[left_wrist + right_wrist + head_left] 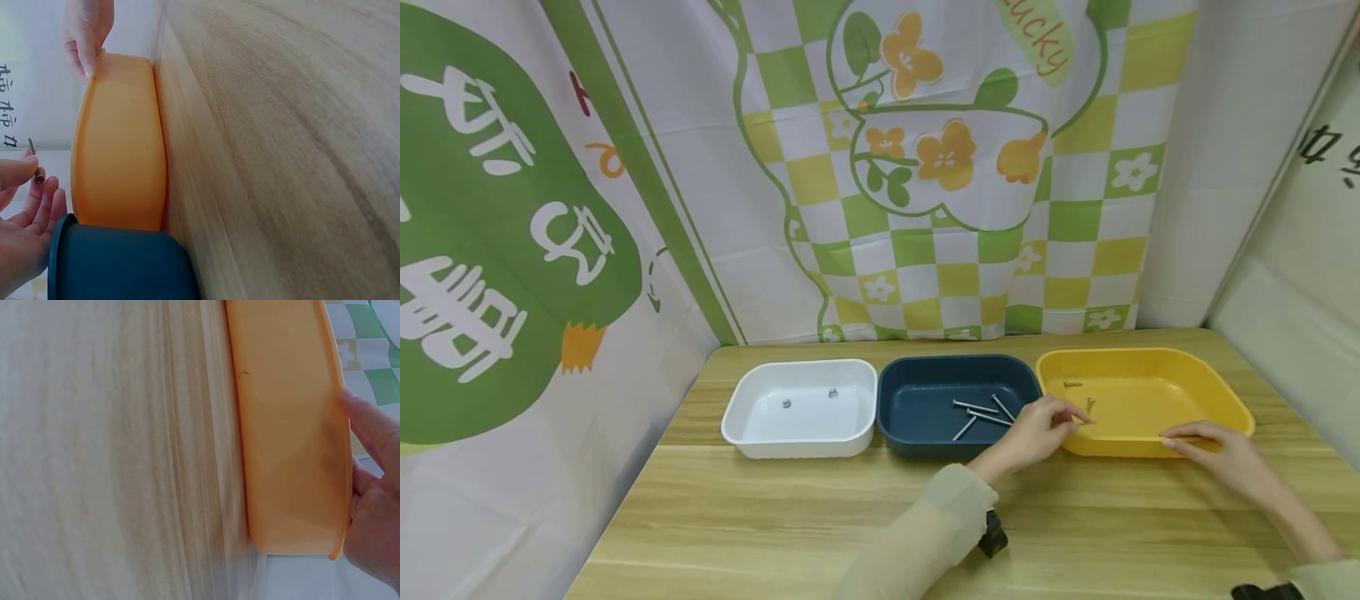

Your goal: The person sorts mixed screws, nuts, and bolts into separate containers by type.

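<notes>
My left hand (pixel 1037 429) pinches a small brass-coloured screw (pixel 34 164) between thumb and fingertips, just above the near left rim of the yellow tray (pixel 1150 447). In the left wrist view the screw's threaded end points up. Two more short screws, one by the back left wall (pixel 1072 384) and another nearer the front (pixel 1090 405), lie inside that tray. With its thumb outside and fingers over the edge, my right hand (pixel 1221 454) grips the tray's near rim towards the right corner.
Left of the yellow tray stands a dark blue tray (pixel 917 446) with several long silver screws (pixel 988 417). A white tray (pixel 805 447) at the far left holds two small metal pieces (pixel 832 393). All three stand in a row on the wooden table (pixel 775 525), before a printed curtain (pixel 925 275).
</notes>
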Tool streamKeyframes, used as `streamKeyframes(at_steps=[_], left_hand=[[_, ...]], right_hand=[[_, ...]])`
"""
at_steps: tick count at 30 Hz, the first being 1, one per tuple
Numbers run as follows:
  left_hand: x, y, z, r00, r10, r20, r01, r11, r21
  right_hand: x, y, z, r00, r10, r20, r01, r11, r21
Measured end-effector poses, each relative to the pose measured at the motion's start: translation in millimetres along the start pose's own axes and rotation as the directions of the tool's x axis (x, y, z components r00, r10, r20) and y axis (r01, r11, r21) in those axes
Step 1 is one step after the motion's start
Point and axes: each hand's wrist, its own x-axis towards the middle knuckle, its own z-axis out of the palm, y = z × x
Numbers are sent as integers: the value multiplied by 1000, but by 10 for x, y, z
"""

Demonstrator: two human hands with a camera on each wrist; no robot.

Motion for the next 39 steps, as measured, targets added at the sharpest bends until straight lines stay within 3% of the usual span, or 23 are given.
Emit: streamKeyframes(at_steps=[17,29,39], left_hand=[[90,1,91,1000,-22,-1,22,999,30],[134,-9,125,1000,-7,-15,9,991,136],[31,-9,56,999,21,-37,-19,998,53]], right_hand=[[-10,-47,9,1000,-7,-19,6,1000,-7],[-7,-41,9,1000,-9,-16,9,1000,2],[8,-4,-26,999,40,37,-39,999,-23]])
